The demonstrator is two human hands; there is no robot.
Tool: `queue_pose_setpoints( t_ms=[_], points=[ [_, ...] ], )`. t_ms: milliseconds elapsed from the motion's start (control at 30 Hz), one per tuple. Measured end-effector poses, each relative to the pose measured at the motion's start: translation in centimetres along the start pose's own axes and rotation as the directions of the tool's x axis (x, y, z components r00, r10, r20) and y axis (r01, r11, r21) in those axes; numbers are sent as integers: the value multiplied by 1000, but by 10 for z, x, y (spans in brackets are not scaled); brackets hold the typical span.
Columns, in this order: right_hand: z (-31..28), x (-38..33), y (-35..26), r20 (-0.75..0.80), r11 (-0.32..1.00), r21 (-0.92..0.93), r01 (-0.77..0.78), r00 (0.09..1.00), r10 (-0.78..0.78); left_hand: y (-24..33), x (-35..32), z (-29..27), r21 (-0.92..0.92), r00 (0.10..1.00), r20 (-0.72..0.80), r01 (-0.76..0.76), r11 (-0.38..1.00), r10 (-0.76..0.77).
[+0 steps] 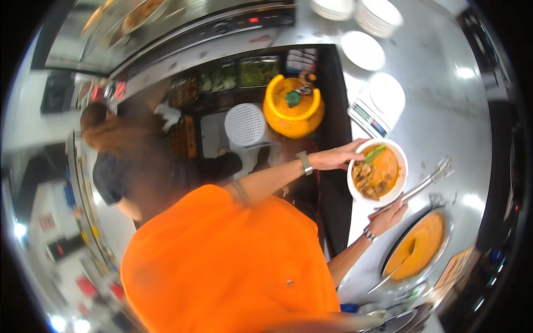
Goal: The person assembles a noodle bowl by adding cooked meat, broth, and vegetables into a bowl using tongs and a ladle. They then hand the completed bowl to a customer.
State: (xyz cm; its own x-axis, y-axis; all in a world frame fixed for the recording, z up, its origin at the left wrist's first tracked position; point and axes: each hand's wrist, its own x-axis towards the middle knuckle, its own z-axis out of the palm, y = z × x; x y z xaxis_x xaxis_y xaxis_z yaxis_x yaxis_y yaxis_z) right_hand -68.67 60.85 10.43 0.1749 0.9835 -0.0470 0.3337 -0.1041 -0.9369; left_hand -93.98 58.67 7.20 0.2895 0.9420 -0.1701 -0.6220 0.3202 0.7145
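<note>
My left hand [340, 157] grips the rim of a white bowl [405, 172] at its upper left, thumb over the edge. The bowl holds orange curry [386, 166], with brown meat pieces [366, 183] on the left and a green vegetable piece [376, 153] near the top. Closed around metal tongs [425, 183] is my right hand [388, 216], just below the bowl; the tongs' head points to the upper right. Whether this hand also touches the bowl, I cannot tell. Lower right of it stands a large pan [387, 261] of orange curry with a ladle [410, 256] in it.
Beyond the bowl, a kitchen scale [368, 117] carries a white bowl [387, 93]. Several stacked white dishes [379, 16] stand farther up the steel counter [438, 116]. Left of the counter are a yellow gas cylinder [294, 119] and a white stool [245, 124]. A dark-clothed person [144, 172] bends at the left.
</note>
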Motion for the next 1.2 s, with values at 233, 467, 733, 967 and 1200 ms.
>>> queue_pose_setpoints(
  t_ms=[233,467,733,967,1200],
  points=[
    [85,-80,-31,408,996,79,33,911,-63,6,-142,-59,55,887,-339,-315,948,315],
    [224,-131,-69,753,956,-133,262,654,-75,-43,-314,-186,30,524,-762,-557,830,379],
    [553,-140,19,907,450,-422,787,368,207,-59,-410,-248,344,121,-891,-446,826,437],
    [675,-132,104,856,237,-472,849,378,353,-84,-403,-251,199,71,-953,-591,782,296],
    [635,-133,65,886,366,-463,807,431,171,-94,-389,-262,150,98,-951,-686,712,294]
  ],
)
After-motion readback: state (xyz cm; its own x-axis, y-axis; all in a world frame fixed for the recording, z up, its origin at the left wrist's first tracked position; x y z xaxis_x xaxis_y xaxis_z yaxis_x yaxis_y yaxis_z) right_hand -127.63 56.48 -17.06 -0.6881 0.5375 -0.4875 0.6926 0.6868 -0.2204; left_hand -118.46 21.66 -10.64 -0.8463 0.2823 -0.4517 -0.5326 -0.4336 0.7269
